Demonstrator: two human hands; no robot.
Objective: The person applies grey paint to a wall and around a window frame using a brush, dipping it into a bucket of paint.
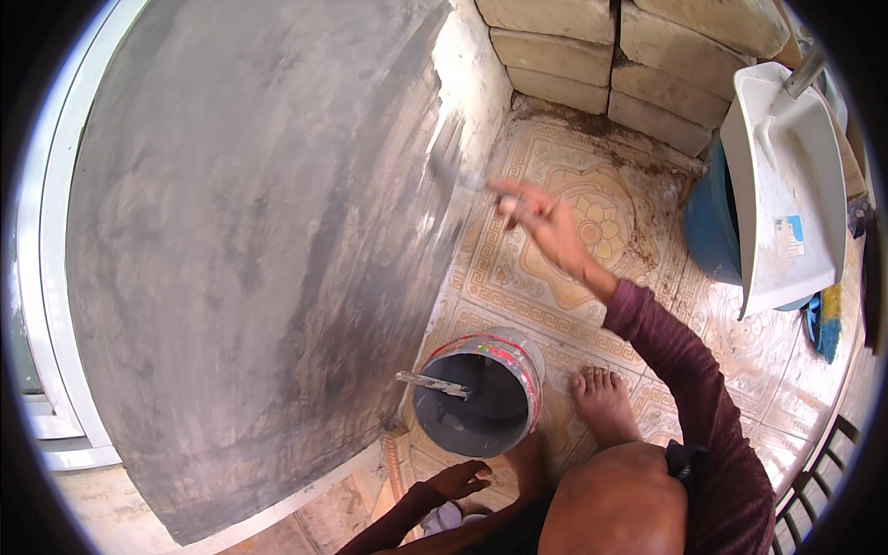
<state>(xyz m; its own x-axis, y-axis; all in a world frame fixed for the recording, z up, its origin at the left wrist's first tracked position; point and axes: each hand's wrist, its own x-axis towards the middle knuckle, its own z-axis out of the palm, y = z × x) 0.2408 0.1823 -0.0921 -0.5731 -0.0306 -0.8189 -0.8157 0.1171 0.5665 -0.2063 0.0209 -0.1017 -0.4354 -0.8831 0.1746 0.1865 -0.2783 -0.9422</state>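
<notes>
My right hand (pixel 546 217) reaches out to the wall, its fingers closed on a paintbrush (pixel 455 174). The brush is smeared by motion, and its dark tip is at the edge between the grey coat and a bare whitish strip (pixel 467 79). Streaky dark grey paint covers most of the wall (pixel 240 231). Below, a bucket (pixel 532 356) of dark grey paint stands on the floor, with a paint-stained stick (pixel 430 382) resting in it and over its rim. Close to the near side of the bucket is my left hand (pixel 460 479), empty, with loosely bent fingers.
Stacked pale blocks or bags (pixel 555 55) stand at the far end. To the right, a white dustpan (pixel 786 185) leans over a blue tub (pixel 712 222), with a brush head (pixel 826 324) beside it. My bare foot (pixel 603 402) is on the patterned tiles (pixel 601 227), right of the bucket. A white frame (pixel 55 231) borders the wall.
</notes>
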